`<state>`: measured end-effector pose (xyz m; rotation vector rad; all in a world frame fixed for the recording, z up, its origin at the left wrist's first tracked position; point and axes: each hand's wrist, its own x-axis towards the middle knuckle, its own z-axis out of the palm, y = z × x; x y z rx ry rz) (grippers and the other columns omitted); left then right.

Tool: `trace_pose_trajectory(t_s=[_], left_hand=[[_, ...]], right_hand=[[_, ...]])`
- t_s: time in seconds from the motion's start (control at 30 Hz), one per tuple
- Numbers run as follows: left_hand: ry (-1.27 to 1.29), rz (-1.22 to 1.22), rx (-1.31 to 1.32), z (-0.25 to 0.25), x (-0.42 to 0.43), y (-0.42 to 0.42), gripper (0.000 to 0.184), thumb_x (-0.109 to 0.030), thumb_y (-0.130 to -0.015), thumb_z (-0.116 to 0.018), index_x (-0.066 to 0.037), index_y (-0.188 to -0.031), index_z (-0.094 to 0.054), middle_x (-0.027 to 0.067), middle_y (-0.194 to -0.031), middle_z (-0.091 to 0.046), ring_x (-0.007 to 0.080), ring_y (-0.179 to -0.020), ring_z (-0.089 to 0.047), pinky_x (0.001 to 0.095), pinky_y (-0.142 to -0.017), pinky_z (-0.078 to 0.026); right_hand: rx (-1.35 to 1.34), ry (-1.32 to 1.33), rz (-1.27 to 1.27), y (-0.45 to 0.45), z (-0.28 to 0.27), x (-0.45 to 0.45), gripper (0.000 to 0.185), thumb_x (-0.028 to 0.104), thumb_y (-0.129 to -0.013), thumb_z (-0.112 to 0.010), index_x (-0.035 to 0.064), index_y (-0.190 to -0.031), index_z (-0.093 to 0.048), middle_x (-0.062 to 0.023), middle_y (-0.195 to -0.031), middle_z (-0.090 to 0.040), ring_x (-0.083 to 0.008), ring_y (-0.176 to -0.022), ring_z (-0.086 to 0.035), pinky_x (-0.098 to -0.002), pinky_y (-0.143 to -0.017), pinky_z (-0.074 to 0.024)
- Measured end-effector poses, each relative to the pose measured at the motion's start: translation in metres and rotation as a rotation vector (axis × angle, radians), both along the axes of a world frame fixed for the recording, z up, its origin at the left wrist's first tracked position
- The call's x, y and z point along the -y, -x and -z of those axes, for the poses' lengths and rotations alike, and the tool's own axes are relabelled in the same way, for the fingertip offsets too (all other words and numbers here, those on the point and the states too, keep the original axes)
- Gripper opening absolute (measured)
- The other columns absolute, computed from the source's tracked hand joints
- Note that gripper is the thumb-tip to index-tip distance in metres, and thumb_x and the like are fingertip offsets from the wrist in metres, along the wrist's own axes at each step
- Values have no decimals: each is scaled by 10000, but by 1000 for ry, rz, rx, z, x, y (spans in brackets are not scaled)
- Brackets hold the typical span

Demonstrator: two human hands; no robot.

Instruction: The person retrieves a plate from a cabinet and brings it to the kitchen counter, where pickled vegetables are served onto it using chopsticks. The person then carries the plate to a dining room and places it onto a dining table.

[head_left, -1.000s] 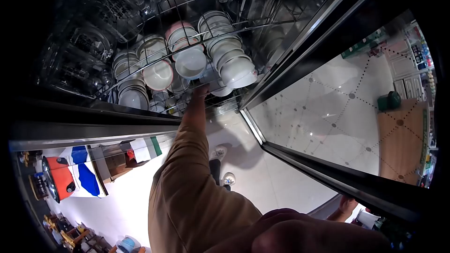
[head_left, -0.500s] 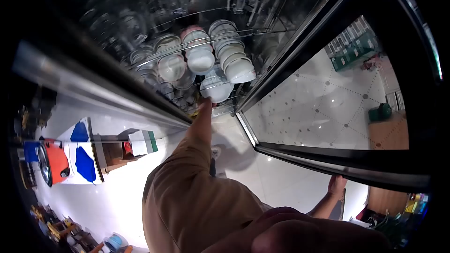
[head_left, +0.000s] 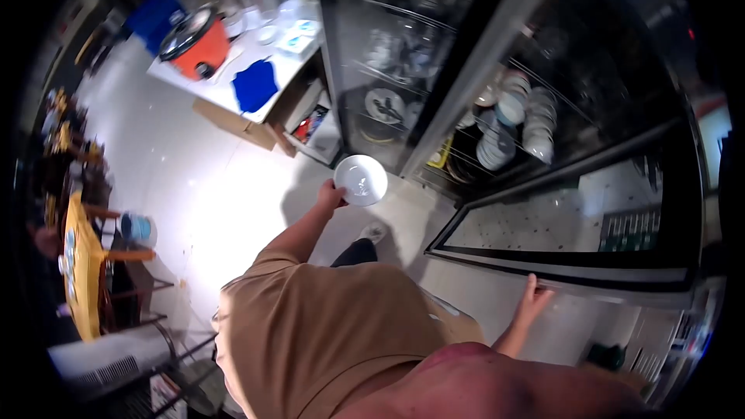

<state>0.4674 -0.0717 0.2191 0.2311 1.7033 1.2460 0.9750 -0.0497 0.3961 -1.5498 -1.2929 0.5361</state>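
My left hand is closed on the rim of a white bowl, held out over the floor with its inside facing up. Beside the outer edge of the glass cabinet door is my right hand, fingers apart, one fingertip at the door's edge. The door stands swung out. Inside the cabinet, stacks of white bowls rest on a wire rack; the inner shelves are dim.
On the left, a white counter carries an orange rice cooker and a blue cloth. A second glass door panel stands beyond the bowl. A yellow table and a light blue bucket are at far left.
My left hand has come out of the cabinet with a white bowl. My view has turned left toward the counter. My right hand remains at the door's edge, its fingers now more spread.
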Motion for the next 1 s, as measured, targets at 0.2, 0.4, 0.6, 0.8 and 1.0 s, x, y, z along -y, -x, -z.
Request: trace_pose_trajectory(t_s=[0.2,0.4,0.6,0.8,1.0], left_hand=[[-53,-159,-193,-28,81,119,238,-18,-731,-502,25,-961,-545,136,-801,-604,223,-633,-626,339,-537,-548],[-346,-208,-48,-142,86,237,214,-6,-771,-454,47,-970,-509,124,-863,-585,183,-707,-603,289,-581,-524],[-456,-247,14,-173,199,384,122,-63,-826,-498,21,-913,-485,117,-840,-579,182,-722,-588,301,-624,-502],[-535,-511,-1,-157,306,517,148,-107,-803,-541,10,-867,-478,104,-825,-555,175,-700,-578,296,-588,-508],[-377,-791,3,-101,399,654,298,-100,-796,-573,10,-1046,-455,102,-906,-544,175,-743,-569,297,-612,-506]], right_hand=[[392,108,-357,139,31,-76,473,163,-759,-654,-34,-1122,-423,-190,-969,-493,-304,-874,-506,-349,-808,-412],[747,1,-419,282,30,-176,720,181,-730,-652,-7,-1317,-279,-252,-1271,-363,-389,-1169,-367,-403,-974,-332],[222,466,-656,452,159,-151,359,126,-758,-623,4,-1087,-543,-94,-780,-596,-202,-730,-567,-321,-684,-463],[920,883,-1439,643,195,24,238,222,-748,-597,49,-910,-613,-68,-837,-612,-180,-685,-558,-319,-637,-458],[993,890,-1672,869,205,32,282,256,-753,-584,56,-950,-614,-89,-881,-618,-207,-749,-574,-329,-677,-459]])
